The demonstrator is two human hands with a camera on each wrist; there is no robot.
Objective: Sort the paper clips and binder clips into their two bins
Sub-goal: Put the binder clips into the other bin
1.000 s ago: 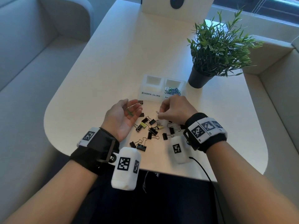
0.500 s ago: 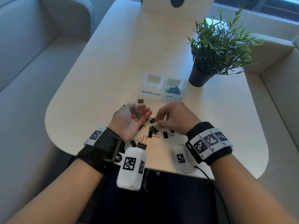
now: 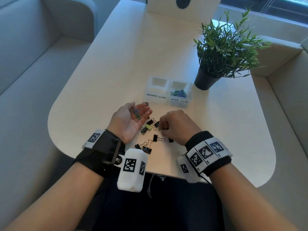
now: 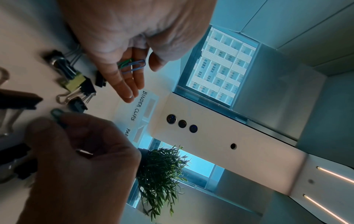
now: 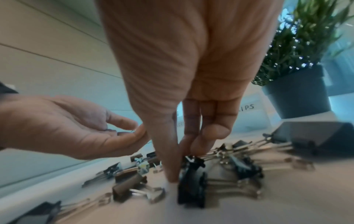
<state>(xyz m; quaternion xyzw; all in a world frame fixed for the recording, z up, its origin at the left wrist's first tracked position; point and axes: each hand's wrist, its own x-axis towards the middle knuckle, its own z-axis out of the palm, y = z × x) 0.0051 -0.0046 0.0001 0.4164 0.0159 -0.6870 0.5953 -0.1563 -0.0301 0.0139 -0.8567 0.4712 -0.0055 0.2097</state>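
Observation:
My left hand (image 3: 141,112) lies palm up over the table with its fingers relaxed, and a green and a blue paper clip (image 4: 132,65) rest on them. Just right of it, my right hand (image 3: 161,128) reaches down into the pile and pinches a green paper clip (image 4: 57,115) between thumb and fingertips. Black binder clips (image 3: 155,138) and a yellow binder clip (image 3: 148,127) lie scattered between and below the hands. Beyond them stand the bin labelled BINDER CLIPS (image 3: 156,88), which looks empty, and the bin labelled PAPER CLIPS (image 3: 180,101), which holds several coloured clips.
A potted plant (image 3: 221,52) stands right of the bins. The pale table's rounded front edge (image 3: 166,174) runs under my wrists. A white unit (image 3: 183,7) sits at the table's far end, and cushioned benches flank both sides.
My right hand has dropped back from beside the left palm onto the pile and now pinches a green paper clip. The left hand stays palm up with its clips.

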